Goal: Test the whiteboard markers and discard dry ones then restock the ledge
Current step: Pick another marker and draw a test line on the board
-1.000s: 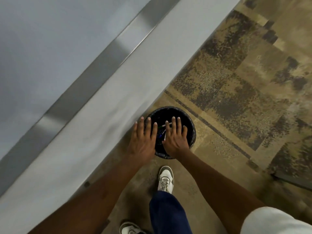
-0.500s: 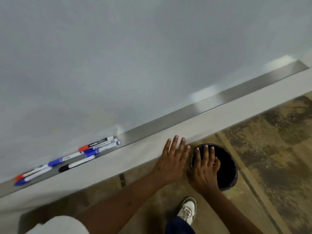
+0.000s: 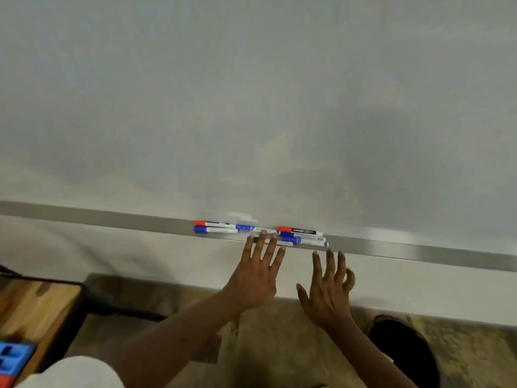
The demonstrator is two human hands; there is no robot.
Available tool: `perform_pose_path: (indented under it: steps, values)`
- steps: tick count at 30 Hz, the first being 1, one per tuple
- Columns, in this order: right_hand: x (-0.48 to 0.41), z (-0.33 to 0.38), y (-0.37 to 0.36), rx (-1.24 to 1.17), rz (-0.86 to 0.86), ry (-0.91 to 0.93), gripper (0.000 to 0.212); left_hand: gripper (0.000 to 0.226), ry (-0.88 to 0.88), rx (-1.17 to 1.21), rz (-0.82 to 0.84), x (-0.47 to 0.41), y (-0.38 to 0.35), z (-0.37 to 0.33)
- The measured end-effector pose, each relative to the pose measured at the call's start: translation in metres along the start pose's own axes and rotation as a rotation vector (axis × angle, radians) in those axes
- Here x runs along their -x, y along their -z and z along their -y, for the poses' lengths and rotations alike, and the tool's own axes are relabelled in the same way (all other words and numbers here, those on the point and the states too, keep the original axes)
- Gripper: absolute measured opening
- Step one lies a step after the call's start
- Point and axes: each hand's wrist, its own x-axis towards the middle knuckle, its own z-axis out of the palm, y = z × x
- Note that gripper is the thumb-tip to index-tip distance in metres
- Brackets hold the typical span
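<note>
Several whiteboard markers (image 3: 260, 232) with red and blue caps lie in a row on the metal ledge (image 3: 391, 247) below the whiteboard (image 3: 251, 107). My left hand (image 3: 258, 273) is stretched out with spread fingers, its fingertips at the ledge's front edge just below the markers. My right hand (image 3: 328, 289) is beside it, fingers spread and loosely bent, a little below the ledge and holding nothing. The black bin (image 3: 405, 351) stands on the floor at the lower right, partly hidden by my right forearm.
A wooden table (image 3: 36, 309) juts in at the lower left, with a blue and red box (image 3: 11, 359) on it. Patterned brown carpet (image 3: 279, 345) runs along the foot of the wall.
My view swung from the bin up to the whiteboard ledge. Both hands left the bin's rim and rose toward the markers, the left one reaching the ledge's edge.
</note>
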Motion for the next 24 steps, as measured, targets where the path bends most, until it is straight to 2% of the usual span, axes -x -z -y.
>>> perform_pose_path:
  steps: [6, 11, 17, 22, 24]
  values:
    - [-0.029, 0.086, 0.021, 0.019, -0.008, 0.155, 0.082, 0.084, 0.176, -0.011, -0.042, 0.036, 0.007, 0.094]
    - [-0.055, 0.125, 0.030, 0.060, 0.011, 0.305, 0.076, 0.086, 0.289, -0.029, 0.044, 0.046, 0.001, 0.139]
    - [-0.091, 0.154, 0.012, 0.098, 0.118, 0.448, 0.083, 0.085, 0.354, 0.014, 0.176, 0.040, -0.025, 0.164]
    - [-0.113, 0.175, -0.002, 0.171, 0.265, 0.527, 0.071, 0.085, 0.433, 0.009, 0.254, 0.029, -0.044, 0.167]
    - [-0.120, 0.182, -0.003, 0.200, 0.280, 0.545, 0.065, 0.084, 0.446, 0.002, 0.232, 0.023, -0.051, 0.169]
